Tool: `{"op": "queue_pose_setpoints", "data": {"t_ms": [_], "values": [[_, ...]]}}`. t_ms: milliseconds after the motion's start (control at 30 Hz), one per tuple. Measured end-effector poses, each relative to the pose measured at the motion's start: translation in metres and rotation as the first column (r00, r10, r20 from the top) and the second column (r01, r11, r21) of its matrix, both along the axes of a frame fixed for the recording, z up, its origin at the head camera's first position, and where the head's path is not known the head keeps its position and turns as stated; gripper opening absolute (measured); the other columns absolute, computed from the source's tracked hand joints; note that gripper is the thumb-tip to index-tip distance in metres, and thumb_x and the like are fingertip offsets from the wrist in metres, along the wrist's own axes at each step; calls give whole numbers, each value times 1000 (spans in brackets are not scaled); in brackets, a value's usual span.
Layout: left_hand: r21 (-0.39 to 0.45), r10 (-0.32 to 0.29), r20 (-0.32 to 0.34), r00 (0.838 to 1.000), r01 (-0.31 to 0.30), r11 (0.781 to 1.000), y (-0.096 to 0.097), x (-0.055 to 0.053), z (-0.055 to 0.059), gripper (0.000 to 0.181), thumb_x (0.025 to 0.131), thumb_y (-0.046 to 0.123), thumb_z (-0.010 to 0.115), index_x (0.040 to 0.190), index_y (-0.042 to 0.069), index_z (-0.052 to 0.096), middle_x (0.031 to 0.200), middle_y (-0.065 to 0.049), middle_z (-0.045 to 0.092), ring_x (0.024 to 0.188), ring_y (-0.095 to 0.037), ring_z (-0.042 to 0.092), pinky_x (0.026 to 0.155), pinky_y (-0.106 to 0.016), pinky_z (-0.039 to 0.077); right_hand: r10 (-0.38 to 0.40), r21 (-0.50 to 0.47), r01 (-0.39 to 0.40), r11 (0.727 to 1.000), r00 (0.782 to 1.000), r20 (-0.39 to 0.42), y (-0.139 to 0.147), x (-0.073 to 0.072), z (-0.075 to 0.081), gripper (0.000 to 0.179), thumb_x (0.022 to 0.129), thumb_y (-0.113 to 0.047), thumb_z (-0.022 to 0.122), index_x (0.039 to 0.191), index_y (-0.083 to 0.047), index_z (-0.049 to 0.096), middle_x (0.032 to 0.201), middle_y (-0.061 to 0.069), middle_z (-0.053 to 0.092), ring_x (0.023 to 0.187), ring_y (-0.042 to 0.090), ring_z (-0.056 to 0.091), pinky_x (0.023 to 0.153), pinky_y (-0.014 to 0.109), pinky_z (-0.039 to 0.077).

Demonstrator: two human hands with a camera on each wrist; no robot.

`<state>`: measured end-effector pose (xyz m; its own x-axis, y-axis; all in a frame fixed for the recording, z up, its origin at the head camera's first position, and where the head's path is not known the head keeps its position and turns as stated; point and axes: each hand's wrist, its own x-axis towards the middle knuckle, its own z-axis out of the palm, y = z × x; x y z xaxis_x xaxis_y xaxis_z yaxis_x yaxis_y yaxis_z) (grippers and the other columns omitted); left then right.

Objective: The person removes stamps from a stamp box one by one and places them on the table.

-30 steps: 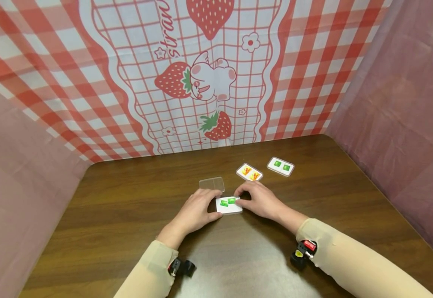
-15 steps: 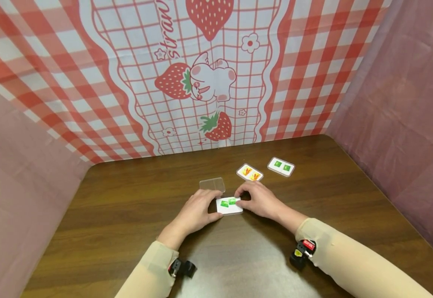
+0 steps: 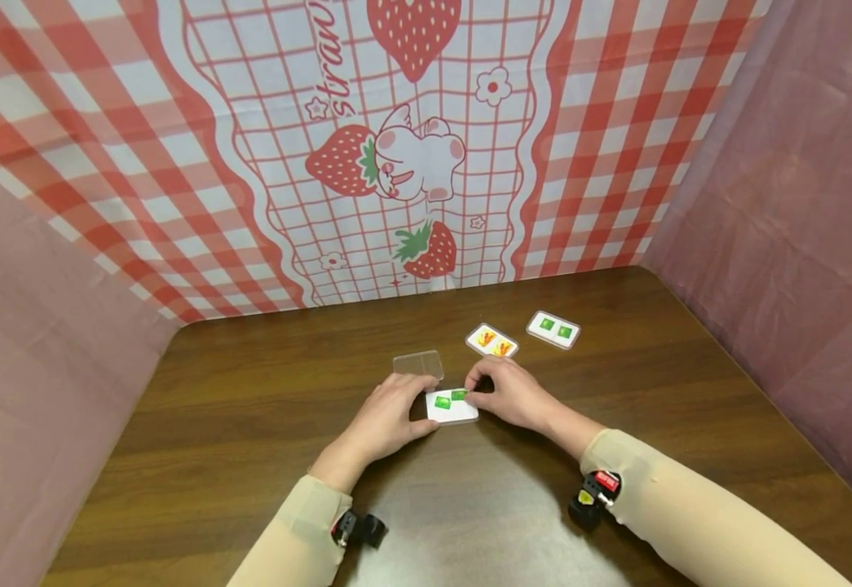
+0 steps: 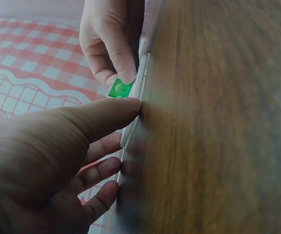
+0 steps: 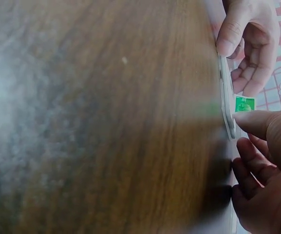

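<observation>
The white card (image 3: 446,415) lies on the counter (image 3: 235,456) at the lower centre of the frame, its near and far edges held by the half-curled left hand (image 3: 377,420), presumably for steadiness. A green piece (image 3: 459,395) is pinched by the right hand (image 3: 509,395), thumb and fingertip closed, and tilted up, apparently for placement. The clear panel (image 3: 414,364) is set above, seemingly aside.
</observation>
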<state>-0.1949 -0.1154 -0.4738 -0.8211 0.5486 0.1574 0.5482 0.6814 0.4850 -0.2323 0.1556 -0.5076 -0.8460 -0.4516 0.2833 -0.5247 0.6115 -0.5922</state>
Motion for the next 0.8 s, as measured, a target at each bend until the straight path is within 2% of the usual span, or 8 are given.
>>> {"op": "queue_pose_setpoints", "data": {"t_ms": [133,200,233,367,500,800], "values": [[-3,2,8,1000,-2,1000,0,0,0,59,97,27,89,148,8,66,143,-9,70,135,-33,59,115,-55,46,-11,9,10,1000,999,39,-1,4,9,13,99,-26,85,97,-21,72,105,1,71,101,23,65,90,47,53],[-5,3,9,1000,-3,1000,0,0,0,59,97,27,89,148,8,66,143,-9,70,135,-33,59,115,-55,46,-17,-3,17,1000,997,82,-2,10,20,13,99,-25,84,96,-20,72,104,1,71,100,23,65,91,48,52],[-6,3,9,1000,-3,1000,0,0,0,59,97,27,89,148,8,66,143,-9,70,135,-33,59,115,-55,46,-29,-3,30,1000,994,109,-4,13,28,13,98,-23,84,96,-20,72,104,0,72,99,23,65,91,49,52],[-6,3,3,1000,-3,1000,0,0,0,60,96,27,90,147,8,65,142,-9,71,135,-33,59,115,-55,46,-83,0,84,996,981,173,-5,20,40,12,100,-18,82,96,-19,71,101,-3,72,98,20,66,92,49,52],[-8,5,-6,1000,-5,1000,0,0,-1,61,96,27,90,147,8,65,142,-8,71,134,-32,60,114,-54,47,-130,-3,132,991,975,178,-1,22,43,12,101,-12,80,97,-17,70,96,-4,71,94,17,65,90,44,52],[-18,7,-11,1000,-7,1000,1,0,-1,61,96,28,90,148,8,65,144,-8,70,135,-32,60,114,-54,47,-175,-23,182,983,969,175,24,26,48,6,100,-7,76,100,-12,72,95,-1,71,90,18,62,85,41,50]]}}
